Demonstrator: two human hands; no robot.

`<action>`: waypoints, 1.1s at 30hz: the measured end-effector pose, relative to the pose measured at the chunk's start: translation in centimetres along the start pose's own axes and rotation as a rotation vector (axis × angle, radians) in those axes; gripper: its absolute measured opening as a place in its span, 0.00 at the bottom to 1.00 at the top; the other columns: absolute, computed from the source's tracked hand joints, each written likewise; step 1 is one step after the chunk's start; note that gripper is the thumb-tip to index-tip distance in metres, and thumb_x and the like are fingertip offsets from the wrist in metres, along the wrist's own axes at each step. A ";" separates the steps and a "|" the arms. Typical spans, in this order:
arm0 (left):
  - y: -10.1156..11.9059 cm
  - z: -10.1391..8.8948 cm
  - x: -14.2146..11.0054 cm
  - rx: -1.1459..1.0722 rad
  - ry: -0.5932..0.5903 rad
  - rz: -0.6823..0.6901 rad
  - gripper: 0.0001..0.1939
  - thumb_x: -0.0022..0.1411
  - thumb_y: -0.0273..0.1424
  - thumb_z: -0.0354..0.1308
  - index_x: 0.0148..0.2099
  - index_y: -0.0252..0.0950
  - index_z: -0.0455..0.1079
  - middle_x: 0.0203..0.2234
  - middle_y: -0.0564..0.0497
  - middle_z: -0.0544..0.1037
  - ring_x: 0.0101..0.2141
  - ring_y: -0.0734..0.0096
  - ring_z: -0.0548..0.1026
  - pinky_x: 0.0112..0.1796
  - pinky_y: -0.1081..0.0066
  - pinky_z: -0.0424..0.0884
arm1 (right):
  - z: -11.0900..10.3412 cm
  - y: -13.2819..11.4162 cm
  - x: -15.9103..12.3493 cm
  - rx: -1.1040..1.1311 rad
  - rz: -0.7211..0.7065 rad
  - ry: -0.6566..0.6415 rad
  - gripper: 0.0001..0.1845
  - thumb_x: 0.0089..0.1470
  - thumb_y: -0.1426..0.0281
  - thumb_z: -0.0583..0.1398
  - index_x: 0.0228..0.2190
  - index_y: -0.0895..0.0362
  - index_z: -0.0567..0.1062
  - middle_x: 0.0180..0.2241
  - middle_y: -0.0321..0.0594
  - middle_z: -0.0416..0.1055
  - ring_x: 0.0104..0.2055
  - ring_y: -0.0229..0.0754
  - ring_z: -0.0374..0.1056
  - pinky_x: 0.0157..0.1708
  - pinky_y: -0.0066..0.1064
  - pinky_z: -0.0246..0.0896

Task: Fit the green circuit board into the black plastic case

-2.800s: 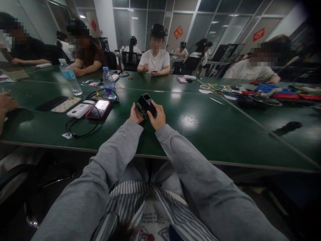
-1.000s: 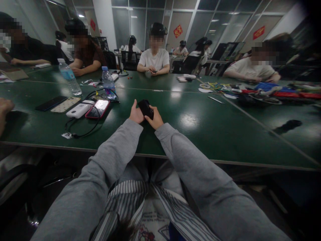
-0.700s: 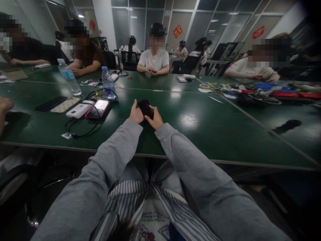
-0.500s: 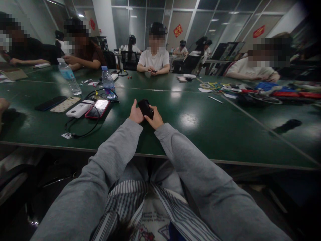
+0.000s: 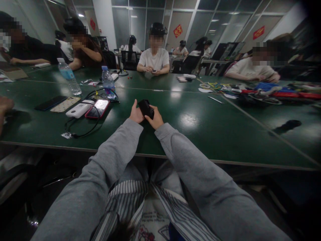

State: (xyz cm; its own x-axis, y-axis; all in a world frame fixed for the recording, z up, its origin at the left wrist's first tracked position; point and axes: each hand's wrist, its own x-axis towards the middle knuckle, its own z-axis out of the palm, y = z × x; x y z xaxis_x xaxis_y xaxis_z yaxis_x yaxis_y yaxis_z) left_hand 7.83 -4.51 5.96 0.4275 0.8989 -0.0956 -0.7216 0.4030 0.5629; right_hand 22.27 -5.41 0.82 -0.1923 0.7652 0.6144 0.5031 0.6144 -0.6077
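A small black rectangular device is tilted between my two hands, just above the green table; its exact kind is too dark to make out. My right hand grips its right side, with thumb and fingers closed on it. On the other side, my left hand supports it from the left and underneath. The left thumb points upward, off the device, and the other left fingers are hidden behind it.
Left on the green table lie a red-edged phone, a white power bank with a black cable, more phones and two bottles. A pen and a heap of cables lie right. Several people sit around.
My hands and the black device hold almost the same pose. A person at the far left has raised a hand toward the face. Another person's hand at the left edge has moved slightly inward.
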 end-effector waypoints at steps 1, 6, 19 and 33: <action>0.0 -0.1 0.1 0.005 0.009 0.006 0.40 0.69 0.58 0.37 0.57 0.29 0.72 0.40 0.36 0.82 0.47 0.49 0.79 0.53 0.52 0.70 | 0.0 0.0 0.0 -0.006 -0.004 0.008 0.39 0.53 0.48 0.60 0.59 0.55 0.59 0.59 0.54 0.65 0.59 0.57 0.65 0.60 0.54 0.60; 0.1 -0.1 0.1 0.024 0.059 0.004 0.39 0.68 0.58 0.38 0.56 0.31 0.72 0.40 0.37 0.82 0.47 0.49 0.79 0.52 0.53 0.71 | -0.2 -0.5 0.1 -0.063 -0.029 0.099 0.37 0.57 0.48 0.57 0.60 0.56 0.59 0.57 0.55 0.66 0.60 0.57 0.62 0.60 0.53 0.61; 0.0 -0.8 0.4 -0.022 0.059 0.079 0.34 0.70 0.53 0.40 0.63 0.33 0.65 0.50 0.38 0.79 0.53 0.52 0.76 0.52 0.54 0.71 | -6.1 0.9 1.4 -0.429 0.163 0.274 0.33 0.60 0.66 0.54 0.65 0.52 0.54 0.56 0.53 0.61 0.60 0.56 0.59 0.59 0.56 0.58; -0.1 -0.8 0.5 0.000 -0.035 0.054 0.35 0.72 0.52 0.37 0.64 0.30 0.64 0.56 0.37 0.76 0.55 0.53 0.75 0.50 0.57 0.72 | -6.5 4.6 1.2 -0.589 0.494 0.184 0.33 0.53 0.73 0.59 0.60 0.58 0.63 0.53 0.58 0.62 0.56 0.59 0.61 0.54 0.56 0.59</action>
State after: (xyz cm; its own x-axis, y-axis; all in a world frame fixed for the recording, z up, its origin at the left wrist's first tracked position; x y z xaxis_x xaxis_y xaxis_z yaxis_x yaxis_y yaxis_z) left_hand 7.68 -4.00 5.15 0.4064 0.9130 -0.0366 -0.7441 0.3540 0.5665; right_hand 29.83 -2.93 2.09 0.2861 0.8473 0.4474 0.8671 -0.0302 -0.4972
